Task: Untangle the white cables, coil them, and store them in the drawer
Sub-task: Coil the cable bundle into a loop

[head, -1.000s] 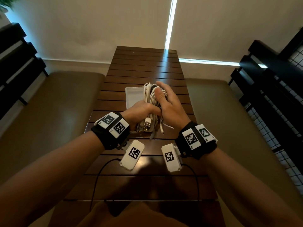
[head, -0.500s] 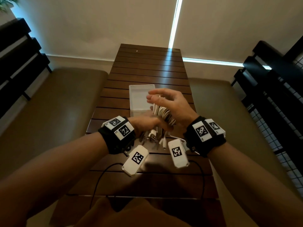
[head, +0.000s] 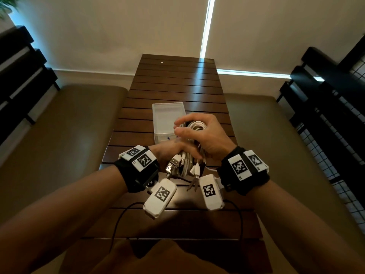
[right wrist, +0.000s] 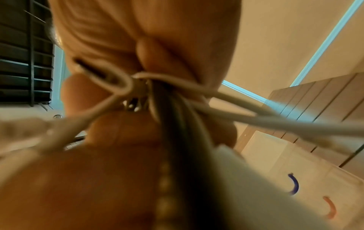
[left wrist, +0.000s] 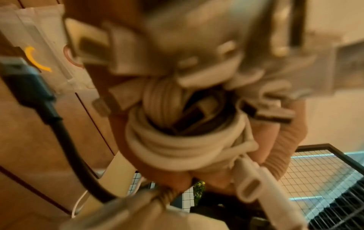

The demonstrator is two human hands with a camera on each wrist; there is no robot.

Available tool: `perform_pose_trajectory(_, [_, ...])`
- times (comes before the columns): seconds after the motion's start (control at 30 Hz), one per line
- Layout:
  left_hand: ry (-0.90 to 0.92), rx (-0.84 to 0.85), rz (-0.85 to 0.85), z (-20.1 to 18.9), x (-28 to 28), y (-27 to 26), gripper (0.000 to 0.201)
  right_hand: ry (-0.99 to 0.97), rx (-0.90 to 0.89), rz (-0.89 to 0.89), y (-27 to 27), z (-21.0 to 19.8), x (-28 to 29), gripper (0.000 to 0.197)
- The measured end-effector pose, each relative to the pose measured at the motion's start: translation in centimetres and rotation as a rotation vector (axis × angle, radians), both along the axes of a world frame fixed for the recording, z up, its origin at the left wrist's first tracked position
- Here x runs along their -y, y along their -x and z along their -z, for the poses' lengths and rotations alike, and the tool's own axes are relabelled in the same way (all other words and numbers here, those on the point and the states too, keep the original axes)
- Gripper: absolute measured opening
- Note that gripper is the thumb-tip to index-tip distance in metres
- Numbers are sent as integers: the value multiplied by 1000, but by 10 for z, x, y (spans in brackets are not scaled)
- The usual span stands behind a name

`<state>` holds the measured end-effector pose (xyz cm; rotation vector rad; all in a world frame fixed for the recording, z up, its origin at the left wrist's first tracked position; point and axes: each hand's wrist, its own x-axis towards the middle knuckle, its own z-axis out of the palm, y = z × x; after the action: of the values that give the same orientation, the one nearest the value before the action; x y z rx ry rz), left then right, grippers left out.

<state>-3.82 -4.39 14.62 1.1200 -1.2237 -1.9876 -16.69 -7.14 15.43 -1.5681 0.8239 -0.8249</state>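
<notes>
A bundle of white cables (head: 194, 128) is held between both hands over the wooden table (head: 177, 84). My left hand (head: 169, 155) grips the lower part of the bundle, where USB plugs (head: 174, 165) stick out toward me. My right hand (head: 203, 135) curls round the looped top, thumb and fingers pinching the strands. The left wrist view shows the coiled white cables (left wrist: 177, 140) wrapped tight with connectors around them. In the right wrist view white strands (right wrist: 226, 112) run out from under the fingers. A white drawer box (head: 167, 117) stands just beyond the hands.
Brown padded benches (head: 65, 139) flank the narrow slatted table on both sides. Black shelving (head: 19, 76) stands at the left and black wire racks (head: 335, 115) at the right. Black sensor leads (head: 122, 218) trail over the table's near end.
The bundle has come down from upright to lower and nearer me. My right hand shifted from the side of the loops to over their top. The left hand kept its grip.
</notes>
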Motion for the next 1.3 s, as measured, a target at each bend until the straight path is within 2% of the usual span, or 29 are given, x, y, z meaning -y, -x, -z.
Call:
perform_pose_trajectory(0.1, [9,83,84,-1,2,-4,26,-40,18,-6,3,-1,2,30])
perform_pose_trajectory(0.2, [-7,125,103,-2,-3,-2,16,-4,14,26,-2,2,1,18])
perform_pose_trajectory(0.27, [5,108,54,2,-5,1,14,42,24,77,-6,6,1,23])
perform_pose_trajectory(0.4, [118,78,7,5,-6,5,27,179,3,90,-7,6,-1,31])
perform_pose_trajectory(0.53, [190,12,-63,5,-8,6,36,263,69,143,-10,5,1,30])
perform_pose_trajectory(0.6, [187,-23,-94,7,-9,5,34,270,80,156,-13,5,1,29])
perform_pose_trajectory(0.7, [97,-39,-29,8,-6,3,22,238,113,158,-14,6,0,25])
perform_pose_trajectory(0.8, [18,9,-33,7,-6,5,15,370,-34,91,-7,6,8,14])
perform_pose_trajectory(0.83, [5,4,-72,9,-6,6,16,392,-113,39,-3,4,11,21])
perform_pose_trajectory(0.9, [-37,-74,-161,16,-5,5,13,299,-180,-57,7,6,17,46])
perform_pose_trajectory(1.0, [-144,-397,-349,20,5,-5,9,-148,-68,-95,19,31,3,69])
perform_pose_trajectory(1.03, [-152,-498,-436,17,9,-11,6,-234,-101,-93,20,47,-8,68])
perform_pose_trajectory(1.1, [-153,-580,-601,13,18,-24,16,-190,-250,-62,16,77,-28,47])
perform_pose_trajectory(1.17, [-151,-533,-710,11,24,-36,25,0,-415,-76,12,91,-44,30])
perform_pose_trajectory(1.23, [-163,-448,-765,14,27,-43,37,190,-705,-223,8,83,-54,29])
perform_pose_trajectory(1.3, [-183,-358,-792,17,27,-48,36,343,-896,-339,6,67,-58,29])
